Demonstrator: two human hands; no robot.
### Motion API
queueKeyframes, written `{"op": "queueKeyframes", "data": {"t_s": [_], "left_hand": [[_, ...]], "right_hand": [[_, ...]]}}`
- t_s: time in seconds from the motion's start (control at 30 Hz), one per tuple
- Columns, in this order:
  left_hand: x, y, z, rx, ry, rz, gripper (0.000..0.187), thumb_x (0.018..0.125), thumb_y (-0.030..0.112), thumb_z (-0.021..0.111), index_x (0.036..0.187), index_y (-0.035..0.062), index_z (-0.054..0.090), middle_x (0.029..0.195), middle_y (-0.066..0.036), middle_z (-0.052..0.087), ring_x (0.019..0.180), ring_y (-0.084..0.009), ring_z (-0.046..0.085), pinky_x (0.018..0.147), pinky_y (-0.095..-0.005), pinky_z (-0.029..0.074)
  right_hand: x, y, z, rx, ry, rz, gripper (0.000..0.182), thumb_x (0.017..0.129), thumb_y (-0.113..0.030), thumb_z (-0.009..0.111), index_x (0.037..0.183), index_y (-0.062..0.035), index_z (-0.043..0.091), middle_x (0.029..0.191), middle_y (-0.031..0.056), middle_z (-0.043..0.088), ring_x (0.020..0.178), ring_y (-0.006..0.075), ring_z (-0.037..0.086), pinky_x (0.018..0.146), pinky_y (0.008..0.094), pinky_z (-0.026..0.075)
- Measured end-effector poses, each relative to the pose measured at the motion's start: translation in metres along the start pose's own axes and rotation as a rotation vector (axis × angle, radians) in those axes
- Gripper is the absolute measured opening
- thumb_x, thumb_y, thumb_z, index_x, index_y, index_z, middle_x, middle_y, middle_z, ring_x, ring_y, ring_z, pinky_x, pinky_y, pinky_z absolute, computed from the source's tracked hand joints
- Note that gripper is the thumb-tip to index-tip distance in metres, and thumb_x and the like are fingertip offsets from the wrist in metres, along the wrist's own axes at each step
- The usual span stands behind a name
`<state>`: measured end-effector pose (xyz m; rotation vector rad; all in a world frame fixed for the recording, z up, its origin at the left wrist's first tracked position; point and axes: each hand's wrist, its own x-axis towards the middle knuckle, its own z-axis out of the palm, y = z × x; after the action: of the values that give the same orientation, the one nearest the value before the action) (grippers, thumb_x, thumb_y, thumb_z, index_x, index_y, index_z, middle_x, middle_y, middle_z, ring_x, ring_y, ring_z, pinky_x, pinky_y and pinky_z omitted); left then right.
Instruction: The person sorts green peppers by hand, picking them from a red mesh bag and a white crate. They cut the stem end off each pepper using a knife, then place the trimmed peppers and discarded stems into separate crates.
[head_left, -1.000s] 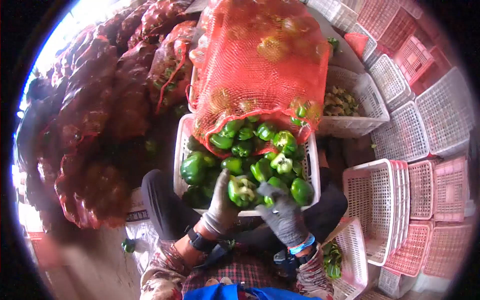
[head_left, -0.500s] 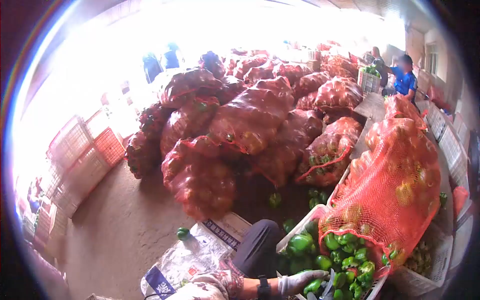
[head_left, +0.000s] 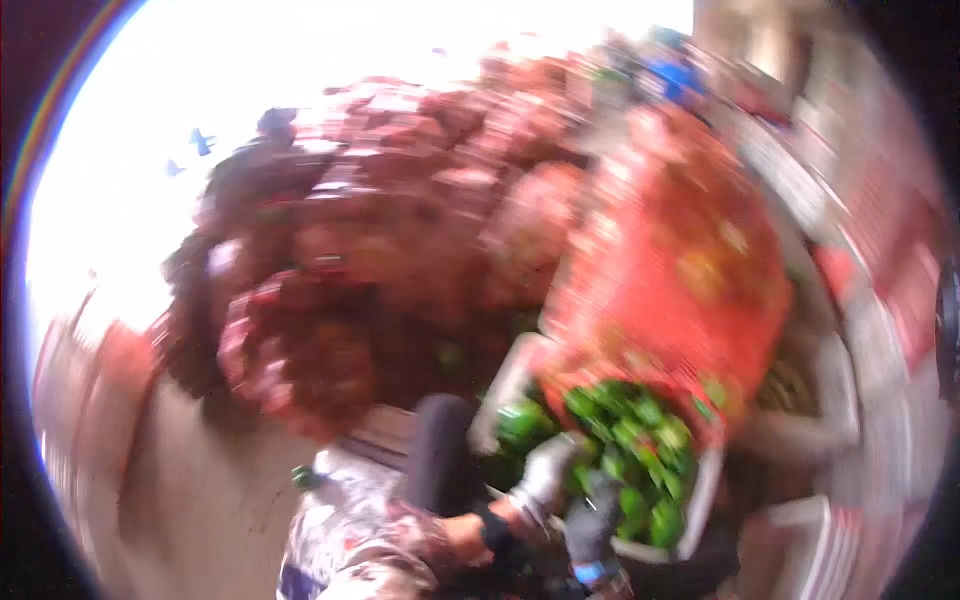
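Note:
The view is smeared by motion. My left hand (head_left: pixel 548 478), in a whitish glove with a dark band at the wrist, is at the left part of the green bell peppers (head_left: pixel 640 440). My right hand (head_left: pixel 592 525), in a dark grey glove, is beside it at the near edge of the same peppers. The fingers of both hands are too blurred to read, and I cannot make out anything held. The peppers lie in a pale crate (head_left: pixel 706 495), at the mouth of a red mesh bag (head_left: pixel 670 270) that leans over it.
Many filled red mesh bags (head_left: pixel 400 190) are piled ahead and to the left. A green pepper (head_left: pixel 305 478) lies left of my knee (head_left: pixel 437 450). Pale crates (head_left: pixel 800 540) stand on the right. A person in blue (head_left: pixel 672 78) is at the back.
The view has swung right, so the bags and crate appear further left, and it is now blurred. Both my hands show higher in the view, with more of the grey glove visible.

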<state>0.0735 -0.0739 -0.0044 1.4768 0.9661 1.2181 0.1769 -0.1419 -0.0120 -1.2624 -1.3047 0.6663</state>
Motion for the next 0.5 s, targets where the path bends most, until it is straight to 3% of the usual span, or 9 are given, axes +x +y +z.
{"op": "queueKeyframes", "data": {"t_s": [0.03,0.07,0.13,0.2,0.23,0.3,0.33,0.43,0.5], "left_hand": [[0.003,0.011,0.008,-0.416,0.100,-0.356,0.029,0.096,0.023,0.043,0.101,0.0042,0.063,0.090,-0.003,0.062,0.082,-0.0146,0.057,0.080,-0.0315,0.048],[-0.001,0.024,0.016,-0.377,0.128,-0.292,0.027,0.096,0.026,0.045,0.099,0.0054,0.063,0.090,-0.004,0.063,0.081,-0.0148,0.057,0.077,-0.0312,0.048],[-0.015,0.024,0.043,-0.537,0.111,-0.344,0.023,0.097,0.024,0.049,0.092,0.0052,0.062,0.082,-0.002,0.059,0.077,-0.0109,0.054,0.072,-0.0288,0.046],[-0.007,0.044,0.049,-0.860,0.155,-0.853,0.024,0.095,0.028,0.053,0.093,0.0059,0.062,0.081,-0.002,0.060,0.073,-0.0116,0.056,0.069,-0.0278,0.047],[-0.001,0.042,0.047,-0.816,0.088,-0.840,0.023,0.094,0.028,0.055,0.093,0.0056,0.062,0.080,-0.002,0.060,0.072,-0.0119,0.057,0.068,-0.0271,0.048],[0.012,0.024,0.029,-0.502,0.008,-0.595,0.022,0.093,0.026,0.059,0.091,0.0043,0.063,0.079,-0.002,0.060,0.070,-0.0123,0.058,0.065,-0.0260,0.048],[0.021,0.015,0.025,-0.387,-0.027,-0.615,0.019,0.091,0.023,0.061,0.089,0.0046,0.065,0.082,-0.004,0.061,0.075,-0.0169,0.060,0.069,-0.0280,0.049],[0.031,0.013,0.009,0.637,-0.492,-0.109,0.017,0.079,0.019,0.066,0.091,0.0078,0.070,0.095,-0.012,0.064,0.091,-0.0314,0.061,0.081,-0.0367,0.050],[0.033,0.018,0.026,0.764,-0.467,0.061,0.027,0.077,0.020,0.068,0.102,0.0104,0.068,0.104,-0.013,0.065,0.098,-0.0338,0.060,0.084,-0.0396,0.050]], "right_hand": [[0.009,-0.019,-0.003,-0.395,0.118,-0.195,0.030,0.080,0.002,0.061,0.109,0.0025,0.055,0.105,0.0154,0.062,0.099,0.0274,0.058,0.092,0.0410,0.044],[0.008,-0.012,0.000,-0.299,0.254,0.003,0.027,0.081,-0.001,0.064,0.106,0.0015,0.055,0.102,0.0137,0.063,0.095,0.0275,0.059,0.088,0.0413,0.047],[0.019,0.000,-0.016,-0.585,0.405,0.141,0.027,0.080,-0.015,0.072,0.100,-0.0046,0.057,0.093,0.0132,0.063,0.083,0.0314,0.062,0.071,0.0384,0.050],[0.028,0.001,-0.047,-0.405,0.482,0.042,0.038,0.075,-0.019,0.079,0.102,-0.0055,0.056,0.086,0.0099,0.063,0.079,0.0281,0.063,0.065,0.0360,0.050],[0.028,-0.018,-0.065,-0.350,0.440,0.123,0.042,0.072,-0.015,0.081,0.104,-0.0068,0.054,0.088,0.0092,0.061,0.078,0.0261,0.061,0.067,0.0356,0.050],[0.049,-0.057,-0.109,-0.482,0.345,-0.208,0.042,0.073,-0.008,0.080,0.105,-0.0072,0.051,0.097,0.0102,0.057,0.085,0.0236,0.059,0.076,0.0321,0.049],[0.069,-0.063,-0.137,-0.524,0.252,-0.190,0.035,0.078,-0.010,0.075,0.104,-0.0061,0.052,0.097,0.0100,0.056,0.092,0.0230,0.058,0.080,0.0314,0.048],[0.173,-0.071,-0.213,-0.923,0.605,-0.333,0.036,0.090,-0.023,0.060,0.119,-0.0037,0.051,0.093,0.0233,0.062,0.080,0.0411,0.062,0.062,0.0459,0.050],[0.219,-0.043,-0.267,-0.757,0.586,-0.207,0.045,0.089,-0.017,0.060,0.130,-0.0024,0.049,0.117,0.0204,0.055,0.104,0.0372,0.055,0.082,0.0403,0.047]]}}
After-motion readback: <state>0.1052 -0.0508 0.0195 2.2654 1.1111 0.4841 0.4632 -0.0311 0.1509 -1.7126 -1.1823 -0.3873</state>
